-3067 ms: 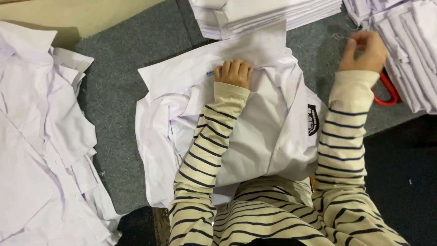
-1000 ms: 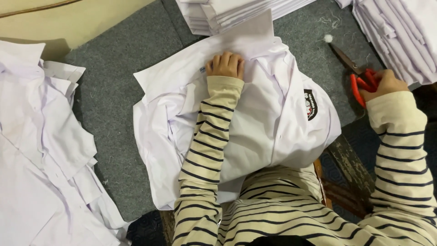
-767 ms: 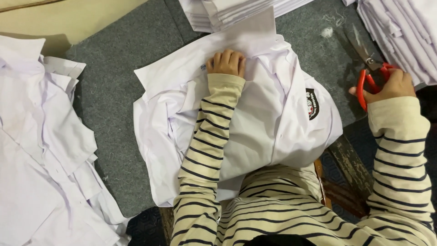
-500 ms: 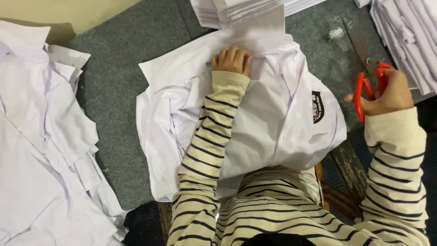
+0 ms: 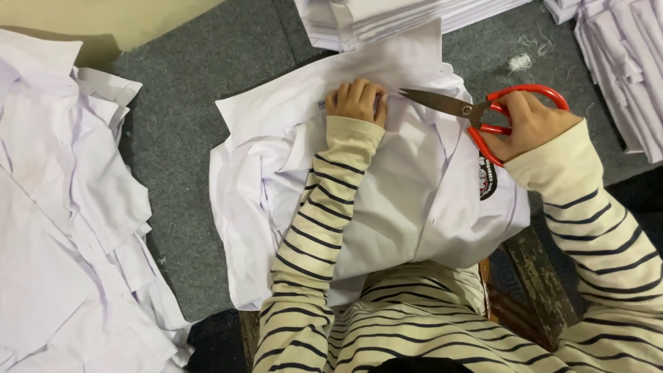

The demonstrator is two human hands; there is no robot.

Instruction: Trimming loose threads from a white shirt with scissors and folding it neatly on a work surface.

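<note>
A white shirt (image 5: 407, 207) with a dark badge on the chest lies spread on the grey surface in front of me. My left hand (image 5: 357, 100) is closed on the fabric near its collar, pinching it. My right hand (image 5: 528, 124) holds red-handled scissors (image 5: 476, 110). Their metal blades point left, with the tips just right of my left hand's fingers, above the collar area. Both my sleeves are cream with dark stripes.
A heap of loose white shirts (image 5: 62, 228) fills the left side. A stack of folded white garments (image 5: 387, 17) sits at the top centre, another pile (image 5: 621, 62) at the top right. Thread scraps (image 5: 521, 62) lie on the grey mat (image 5: 179, 90).
My right hand picked up the scissors from the right side and brought them left to the collar. My left hand stayed pinching the shirt.
</note>
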